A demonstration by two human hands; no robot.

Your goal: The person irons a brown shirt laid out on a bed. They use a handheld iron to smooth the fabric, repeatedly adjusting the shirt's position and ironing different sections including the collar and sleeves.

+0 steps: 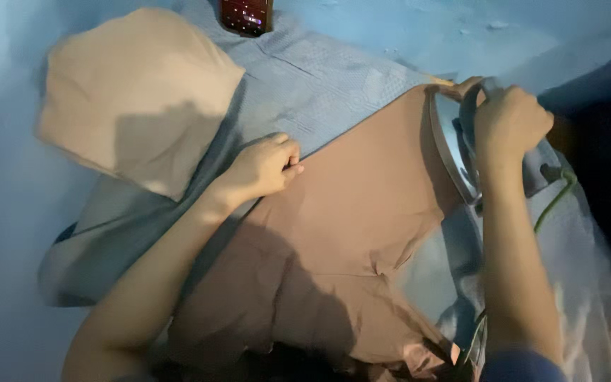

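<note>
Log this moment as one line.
left hand: pinning brown cloth garment | right hand: gripping silver metal iron on garment | under: grey-blue blanket

Garment (348, 226) lies on blanket (319, 78), iron (454, 141) at its right.

**The person's arms and hands, seen from above**

Two bare forearms enter from the lower edge. The left hand (266, 168) and the right hand (510, 120) wear no gloves, and no rings, watch or bracelets can be made out. The left arm is uncovered along its whole visible length, from wrist to beyond the elbow. The right forearm is likewise uncovered, except at the bottom edge, where a dark blue sleeve (521, 366) covers the arm near the elbow. Fingernails are too small to judge in the dim, bluish light.
</note>
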